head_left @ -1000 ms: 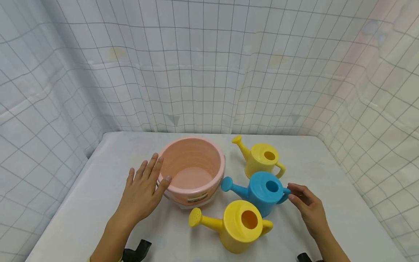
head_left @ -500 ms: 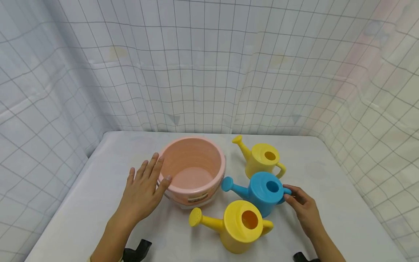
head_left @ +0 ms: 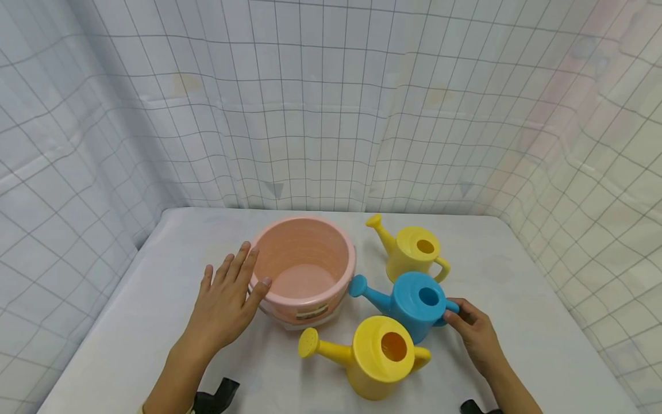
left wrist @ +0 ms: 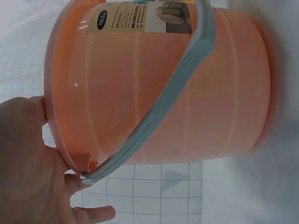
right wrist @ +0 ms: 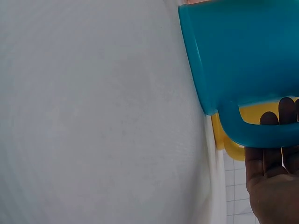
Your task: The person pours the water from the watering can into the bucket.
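Observation:
A pink bucket (head_left: 305,302) stands upright in the middle of the table. My left hand (head_left: 222,305) rests at its left rim, fingers straight and spread; in the left wrist view, the thumb and fingers touch the rim near the grey bail handle (left wrist: 159,107). To the bucket's right is a blue watering can (head_left: 416,313), its spout pointing left toward the bucket. My right hand (head_left: 478,333) grips this can's handle (right wrist: 261,135), with fingers passed through the loop. Two yellow watering cans flank the blue one: one nearer (head_left: 377,368), the other farther back (head_left: 411,259).
A white cloth covers the table (head_left: 155,322). White gridded curtains (head_left: 320,115) hang at the back and on both sides. A black camera mount (head_left: 217,397) shows by the left wrist, another (head_left: 473,407) by the right.
My right hand has moved left onto the blue watering can's handle and taken hold of it. The can's spout end has risen slightly. My left hand and the bucket have stayed put.

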Demonstrator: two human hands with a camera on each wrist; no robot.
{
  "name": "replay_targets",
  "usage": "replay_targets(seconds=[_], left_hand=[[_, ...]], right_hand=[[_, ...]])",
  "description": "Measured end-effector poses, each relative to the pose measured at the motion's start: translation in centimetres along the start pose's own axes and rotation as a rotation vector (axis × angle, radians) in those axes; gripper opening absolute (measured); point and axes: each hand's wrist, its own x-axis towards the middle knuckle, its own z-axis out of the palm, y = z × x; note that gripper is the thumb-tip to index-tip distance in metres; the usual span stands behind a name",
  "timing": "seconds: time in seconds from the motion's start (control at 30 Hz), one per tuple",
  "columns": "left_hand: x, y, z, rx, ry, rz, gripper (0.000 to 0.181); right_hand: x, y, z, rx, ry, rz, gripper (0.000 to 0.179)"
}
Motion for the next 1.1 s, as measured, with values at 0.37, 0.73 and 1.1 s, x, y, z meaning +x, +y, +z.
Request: replay_targets(seconds=[0.37,0.73,1.1], left_hand=[[0.09,-0.15,0.1,0.0,-0.002,-0.001,0.069],[0.02,-0.1,0.09,0.0,0.002,0.001,0.069],[-0.01,-0.11,0.13,-0.001,0.003,-0.001,0.068]], right_hand=[[0.06,0.0,0.25,-0.008,0.008,0.006,0.042],[-0.23,0.12,0.31,0.021,0.028,-0.006,0.037],[-0.48,0.19,-0.02,0.165,-0.016,-0.055,0.034]])
